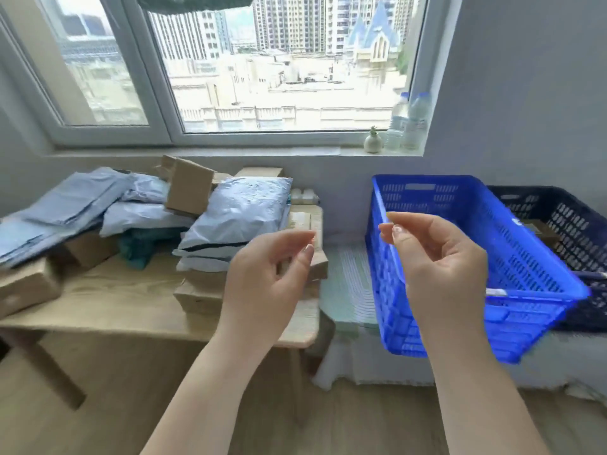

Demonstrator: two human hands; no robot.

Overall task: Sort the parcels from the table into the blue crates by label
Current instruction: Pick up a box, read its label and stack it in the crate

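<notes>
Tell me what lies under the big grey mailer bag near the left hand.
Under the grey mailer bag lie more grey bags, then stacked cardboard boxes on the table. Labels are hidden.

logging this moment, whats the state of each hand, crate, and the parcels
left hand: empty, fingers loosely curled
right hand: empty, fingers loosely curled
bright blue crate: tilted, looks empty
dark blue crate: something inside, unclear what
parcels: piled on wooden table

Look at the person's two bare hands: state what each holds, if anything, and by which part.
Nothing is held. The left hand and right hand hang in the air with loosely curled, empty fingers, between the parcel-laden wooden table and the bright blue plastic crate.
</notes>
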